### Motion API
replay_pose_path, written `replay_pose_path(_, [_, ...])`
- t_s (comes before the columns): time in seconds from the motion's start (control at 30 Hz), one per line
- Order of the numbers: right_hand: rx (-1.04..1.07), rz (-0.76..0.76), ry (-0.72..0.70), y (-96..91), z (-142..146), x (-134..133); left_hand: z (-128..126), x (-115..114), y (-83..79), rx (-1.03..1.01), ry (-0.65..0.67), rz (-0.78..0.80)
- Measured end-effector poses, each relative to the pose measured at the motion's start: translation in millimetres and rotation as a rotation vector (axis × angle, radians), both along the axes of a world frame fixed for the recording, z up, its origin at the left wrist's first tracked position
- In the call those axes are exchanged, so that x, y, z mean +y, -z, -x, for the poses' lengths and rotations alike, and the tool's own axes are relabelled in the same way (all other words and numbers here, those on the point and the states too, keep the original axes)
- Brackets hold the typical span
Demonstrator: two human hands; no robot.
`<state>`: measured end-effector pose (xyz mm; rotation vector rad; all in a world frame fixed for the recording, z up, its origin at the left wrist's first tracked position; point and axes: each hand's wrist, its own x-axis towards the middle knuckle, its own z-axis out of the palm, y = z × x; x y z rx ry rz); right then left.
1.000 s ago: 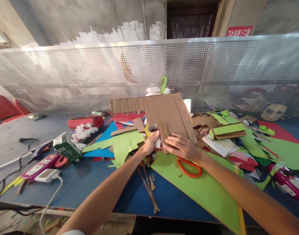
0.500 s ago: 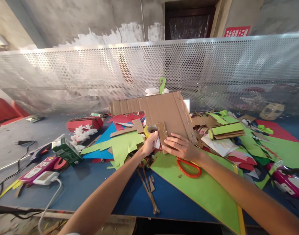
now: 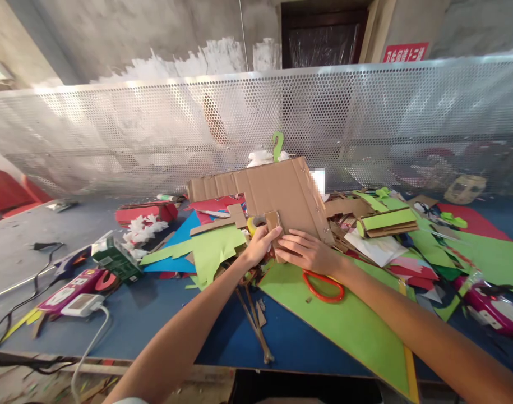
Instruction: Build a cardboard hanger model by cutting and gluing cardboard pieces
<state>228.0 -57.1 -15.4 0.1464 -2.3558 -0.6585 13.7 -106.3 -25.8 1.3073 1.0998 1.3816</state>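
Note:
A large L-shaped brown cardboard piece point(image 3: 277, 188) stands tilted in front of me, its narrow arm reaching left. At its lower edge is a small cardboard strip point(image 3: 272, 220) with a shiny patch on its face. My left hand point(image 3: 258, 247) is closed, its thumb pressed on the strip; its other fingers are mostly hidden. My right hand point(image 3: 310, 252) lies with stretched fingers over the strip's right side and the large cardboard's lower part; its thumb is hidden. A yellow tape roll point(image 3: 253, 223) is just behind my left hand. Orange-handled scissors point(image 3: 323, 287) lie under my right wrist.
A green board point(image 3: 344, 331) lies under my right forearm. Green paper point(image 3: 212, 252), a dark green box point(image 3: 116, 258), a glue gun point(image 3: 71, 261) and a purple power strip point(image 3: 71, 292) are on the left. Cardboard scraps point(image 3: 349, 207) are heaped right. A perforated metal screen point(image 3: 176, 129) stands behind.
My left thumb has moved up and right onto the small strip. The white crumpled piece seen by that hand before no longer shows. My right hand has barely moved.

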Motion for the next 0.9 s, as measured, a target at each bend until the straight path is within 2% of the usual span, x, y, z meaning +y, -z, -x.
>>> replay_pose_path(0.13, [-0.030,0.237,0.044,-13.9,-14.0,7.8,16.8,7.7,-12.0,-0.121,-0.176,-0.023])
replay_pose_path(0.27, [-0.241,0.676,0.350,-31.1,-32.4,9.8,38.7,14.8,-25.4,-0.314,-0.404,-0.117])
replay_pose_path(0.33, [-0.408,0.806,0.475,-36.2,-36.8,2.2,45.7,17.0,-30.9,-0.387,-0.459,-0.158])
replay_pose_path(0.5, [-0.572,0.817,0.588,-40.7,-35.2,-17.1,52.3,23.7,-39.9,-0.438,-0.487,-0.150])
replay_pose_path(0.67, [-0.723,0.892,0.480,-48.6,-37.5,4.9,51.1,34.8,-47.0,-0.352,-0.425,-0.108])
replay_pose_path(0.73, [-0.774,0.914,0.484,-51.2,-37.7,14.0,47.8,40.0,-48.9,-0.330,-0.389,-0.076])
replay_pose_path(0.9, [-0.823,0.772,0.553,-57.9,-30.0,14.4,39.8,51.3,-48.7,-0.257,-0.277,-0.015])
